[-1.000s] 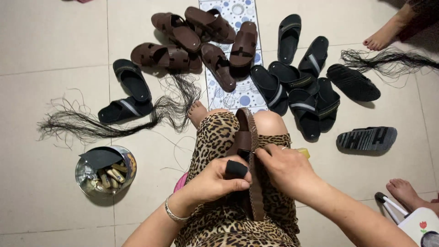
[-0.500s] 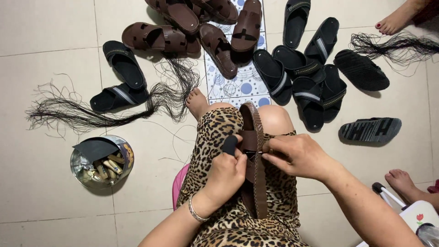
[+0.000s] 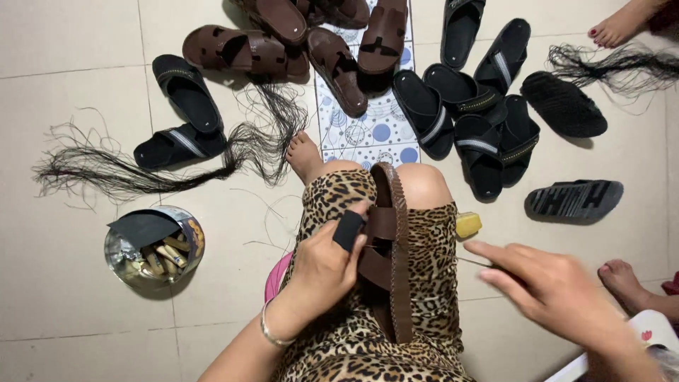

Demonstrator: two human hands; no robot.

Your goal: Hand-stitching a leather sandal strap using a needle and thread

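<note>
We note the brown sandal [image 3: 390,255] lying lengthwise on the lap, over the leopard-print skirt [image 3: 431,283], toe end near the knees. The left hand [image 3: 322,272] is closed around the sandal's left edge, thumb wearing a black sleeve [image 3: 349,230] pressed on the strap. The right hand [image 3: 544,283] sits off to the right, apart from the sandal, fingers pinched on a thin needle [image 3: 472,262] (thread too fine to make out). On the floor: a metal tin [image 3: 152,247] of small tools at left, a bundle of black thread [image 3: 141,177] beside it, brown sandals [image 3: 311,35] and black sandals [image 3: 481,106] scattered beyond the knees.
</note>
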